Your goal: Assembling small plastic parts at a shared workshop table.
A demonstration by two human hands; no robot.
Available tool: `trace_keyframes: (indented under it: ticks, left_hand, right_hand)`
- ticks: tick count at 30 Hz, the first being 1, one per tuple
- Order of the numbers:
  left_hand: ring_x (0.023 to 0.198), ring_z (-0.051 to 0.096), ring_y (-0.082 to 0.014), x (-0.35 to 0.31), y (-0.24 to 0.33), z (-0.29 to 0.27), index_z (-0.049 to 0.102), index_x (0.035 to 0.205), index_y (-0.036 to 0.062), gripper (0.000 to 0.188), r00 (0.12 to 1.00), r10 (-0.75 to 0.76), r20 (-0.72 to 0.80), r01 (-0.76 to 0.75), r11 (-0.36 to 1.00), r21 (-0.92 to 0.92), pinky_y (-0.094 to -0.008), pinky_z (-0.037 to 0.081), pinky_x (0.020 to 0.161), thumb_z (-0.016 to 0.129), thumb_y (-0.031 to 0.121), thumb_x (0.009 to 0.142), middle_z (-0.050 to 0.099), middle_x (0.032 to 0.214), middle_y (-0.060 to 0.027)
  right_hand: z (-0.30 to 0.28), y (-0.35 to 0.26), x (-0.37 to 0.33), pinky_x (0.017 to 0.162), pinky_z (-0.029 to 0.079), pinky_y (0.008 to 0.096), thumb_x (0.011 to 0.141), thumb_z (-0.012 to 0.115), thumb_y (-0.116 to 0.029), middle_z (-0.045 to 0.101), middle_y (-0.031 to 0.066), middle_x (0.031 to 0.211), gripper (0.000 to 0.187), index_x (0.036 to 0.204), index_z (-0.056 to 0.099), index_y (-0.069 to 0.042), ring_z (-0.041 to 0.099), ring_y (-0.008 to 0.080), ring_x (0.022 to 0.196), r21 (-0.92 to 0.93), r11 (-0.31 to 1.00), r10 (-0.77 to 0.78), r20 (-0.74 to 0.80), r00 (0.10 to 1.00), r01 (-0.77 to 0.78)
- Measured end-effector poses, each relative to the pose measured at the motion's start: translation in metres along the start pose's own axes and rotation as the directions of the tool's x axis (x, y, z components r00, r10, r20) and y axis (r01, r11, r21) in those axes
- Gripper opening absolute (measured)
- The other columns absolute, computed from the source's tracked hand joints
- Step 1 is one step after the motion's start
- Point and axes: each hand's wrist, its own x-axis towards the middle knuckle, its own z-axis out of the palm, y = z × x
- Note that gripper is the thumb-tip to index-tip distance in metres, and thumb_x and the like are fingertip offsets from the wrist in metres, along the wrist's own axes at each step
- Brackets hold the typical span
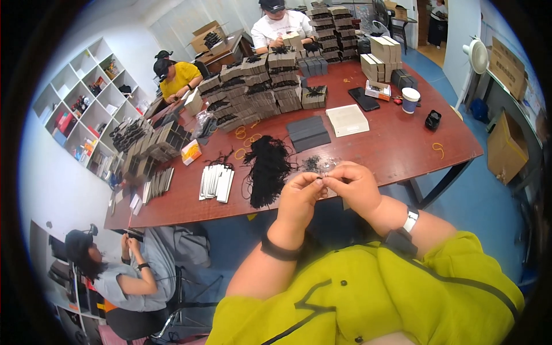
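My left hand [299,201] and my right hand [357,185] meet over the table's near edge, thumbs and fingertips pinched together. Between them is something tiny, too small to name. Just beyond my fingers lies a little heap of small dark pieces [312,164], partly on clear plastic. To its left spreads a thick bundle of black cords [267,172]. A stack of dark grey cards [309,134] and a stack of white cards [347,120] lie farther back. White strips with black cords [217,183] are fanned out left of the bundle.
Tall piles of grey-brown card bundles [253,83] rise across the reddish table [402,148]. At the right are a phone [364,99], a paper cup [410,101] and a black object [433,120]. Yellow rubber bands [241,133] lie about. Co-workers sit around the table.
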Motion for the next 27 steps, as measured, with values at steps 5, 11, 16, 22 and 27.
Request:
trace_keyframes:
  ticks: [5, 11, 16, 22, 27]
  left_hand:
    - [0.079, 0.059, -0.0146, -0.006, -0.013, 0.004, 0.061, 0.092, -0.0001, 0.008, 0.979, 0.201, -0.029, -0.200, 0.979, 0.037, -0.0258, 0.047, 0.074, 0.061, -0.001, 0.083, 0.062, 0.086, -0.0080]
    - [0.081, 0.058, -0.0150, -0.007, 0.006, 0.003, 0.063, 0.086, 0.0007, 0.014, 0.835, 0.451, 0.314, -0.548, 0.726, 0.414, -0.0254, 0.048, 0.074, 0.066, -0.007, 0.075, 0.062, 0.087, -0.0072]
    - [0.078, 0.059, -0.0152, -0.004, 0.020, 0.002, 0.064, 0.085, -0.0004, 0.014, 0.854, 0.253, 0.455, -0.495, 0.667, 0.557, -0.0248, 0.047, 0.069, 0.067, -0.008, 0.073, 0.063, 0.084, -0.0080]
    - [0.073, 0.057, -0.0151, -0.003, 0.019, 0.004, 0.061, 0.087, 0.0007, 0.009, 0.864, 0.208, 0.458, -0.493, 0.533, 0.688, -0.0244, 0.044, 0.067, 0.061, -0.004, 0.079, 0.060, 0.078, -0.0043]
    - [0.068, 0.051, -0.0117, 0.001, -0.008, 0.000, 0.053, 0.093, 0.0027, 0.006, 0.975, -0.224, -0.003, 0.224, 0.974, -0.018, -0.0232, 0.044, 0.066, 0.053, 0.006, 0.089, 0.053, 0.076, -0.0004]
  right_hand:
    - [-0.002, 0.001, -0.002, 0.061, 0.043, 0.0236, 0.076, 0.070, -0.006, 0.060, 0.0042, 0.070, 0.007, 0.079, 0.068, 0.000, 0.056, 0.0108, 0.066, 0.168, 0.985, 0.018, 0.039, 0.999, -0.024]
    - [-0.026, -0.005, 0.010, 0.064, 0.045, 0.0232, 0.074, 0.074, -0.007, 0.063, 0.0026, 0.073, 0.010, 0.076, 0.068, 0.001, 0.057, 0.0086, 0.070, 0.356, 0.830, 0.302, 0.362, 0.882, -0.430]
    - [-0.042, -0.016, 0.024, 0.063, 0.045, 0.0231, 0.067, 0.075, 0.000, 0.064, 0.0059, 0.072, 0.009, 0.073, 0.068, 0.002, 0.059, 0.0109, 0.070, 0.082, 0.889, 0.333, 0.558, 0.760, -0.450]
    - [-0.027, 0.003, 0.008, 0.059, 0.045, 0.0233, 0.074, 0.074, -0.012, 0.065, 0.0031, 0.071, 0.013, 0.078, 0.069, 0.000, 0.056, 0.0075, 0.064, 0.047, 0.910, 0.366, 0.374, 0.852, -0.411]
    - [-0.008, 0.010, -0.004, 0.057, 0.043, 0.0257, 0.083, 0.065, -0.014, 0.057, -0.0012, 0.072, 0.014, 0.083, 0.064, 0.001, 0.053, 0.0080, 0.064, -0.236, 0.972, 0.013, 0.071, 0.997, 0.004]
